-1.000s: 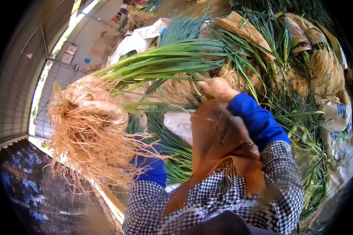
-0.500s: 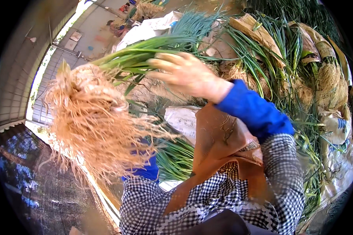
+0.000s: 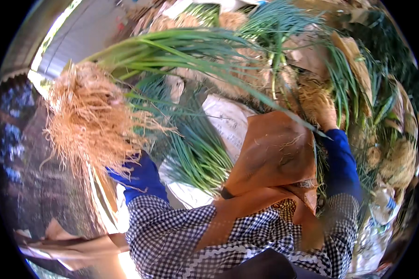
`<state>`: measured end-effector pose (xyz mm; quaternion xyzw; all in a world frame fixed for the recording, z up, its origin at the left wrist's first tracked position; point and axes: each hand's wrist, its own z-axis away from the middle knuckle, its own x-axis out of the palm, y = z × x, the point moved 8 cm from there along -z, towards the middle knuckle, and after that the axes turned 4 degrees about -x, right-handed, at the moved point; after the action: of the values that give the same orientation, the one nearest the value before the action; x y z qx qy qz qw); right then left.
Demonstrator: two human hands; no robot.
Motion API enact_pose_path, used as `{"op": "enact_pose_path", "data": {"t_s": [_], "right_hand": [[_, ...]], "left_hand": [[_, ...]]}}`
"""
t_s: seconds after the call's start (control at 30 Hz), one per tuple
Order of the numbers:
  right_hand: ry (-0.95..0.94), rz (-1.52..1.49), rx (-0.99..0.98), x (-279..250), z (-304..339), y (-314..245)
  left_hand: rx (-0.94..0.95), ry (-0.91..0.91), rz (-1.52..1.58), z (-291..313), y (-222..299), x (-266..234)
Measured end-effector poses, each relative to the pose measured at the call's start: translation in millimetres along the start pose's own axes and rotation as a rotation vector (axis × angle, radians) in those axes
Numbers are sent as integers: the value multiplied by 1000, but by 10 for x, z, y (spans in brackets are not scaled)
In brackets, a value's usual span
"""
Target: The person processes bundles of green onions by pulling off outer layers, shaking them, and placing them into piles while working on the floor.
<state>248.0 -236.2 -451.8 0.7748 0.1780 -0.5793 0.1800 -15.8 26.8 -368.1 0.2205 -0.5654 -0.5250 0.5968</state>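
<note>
A large bunch of green onions (image 3: 163, 44) is held up at the left, its thick tan roots (image 3: 91, 111) hanging toward me and its long leaves stretching right. My left arm in its blue sleeve (image 3: 142, 179) runs up behind those roots, which hide the hand; the raised bunch shows it is gripped there. Over at the right, my right hand (image 3: 323, 109) reaches into tan roots (image 3: 309, 90) of other green onions in the pile. Its fingers are hidden or blurred among them.
More green onions (image 3: 202, 162) lie on a white sack (image 3: 226, 118) in front of me. Bunches with brown wrapping (image 3: 354, 56) line the right side. A brown apron (image 3: 274, 153) covers my lap, and dark netting (image 3: 56, 172) hangs at the left.
My right hand has moved from the leaves of the raised bunch down and right to the pile. The bunch has shifted slightly left, and its leaves now spread further right. The view has turned.
</note>
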Motion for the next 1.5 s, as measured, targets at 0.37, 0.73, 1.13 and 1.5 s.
{"op": "enact_pose_path", "data": {"t_s": [0.37,0.73,1.13,1.5], "right_hand": [[110,-1088,-537,-2132,-1282,-2823],[-625,-1811,-842,-1715,-1221,-3536],[-310,-1209,729,-473,1592,576],[-490,-1197,1208,514,4784,915]], "left_hand": [[-64,52,268,192,-370,-205],[35,145,290,272,184,-797],[356,101,381,532,1617,-2043],[-32,662,74,-6,-1228,-3039]]}}
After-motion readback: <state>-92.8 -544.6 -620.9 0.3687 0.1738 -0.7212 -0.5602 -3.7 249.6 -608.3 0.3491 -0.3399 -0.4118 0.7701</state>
